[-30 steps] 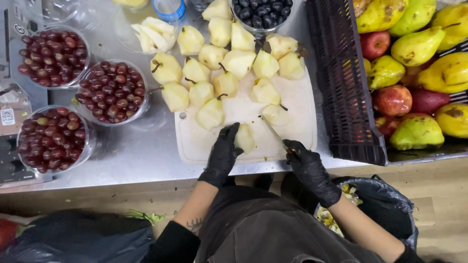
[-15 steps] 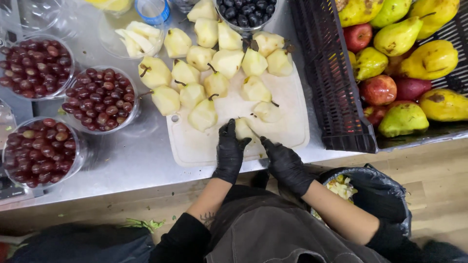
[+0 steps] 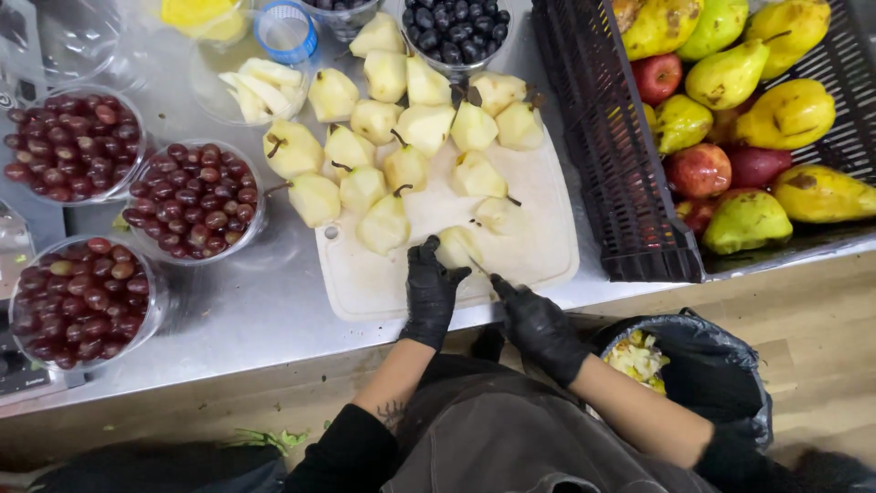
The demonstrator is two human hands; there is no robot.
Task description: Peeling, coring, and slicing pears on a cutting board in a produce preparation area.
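Both my hands wear black gloves and work over a white cutting board (image 3: 538,246). My left hand (image 3: 431,288) presses its fingers on a peeled pear piece (image 3: 456,245) near the board's front edge. My right hand (image 3: 534,315) grips a small knife (image 3: 479,267) whose blade touches that same piece. Several other peeled pears (image 3: 401,128), some with stems, crowd the far half of the board.
Three clear tubs of red grapes (image 3: 192,201) stand left on the steel counter (image 3: 246,310). A tub of dark berries (image 3: 452,27) and a tub of pear slices (image 3: 255,87) sit behind. A black crate (image 3: 602,164) of whole pears and apples is right; a bin (image 3: 703,365) with peelings stands below.
The view has shifted a little. My hands stay on the same pear piece at the board's front, with the knife still against it.
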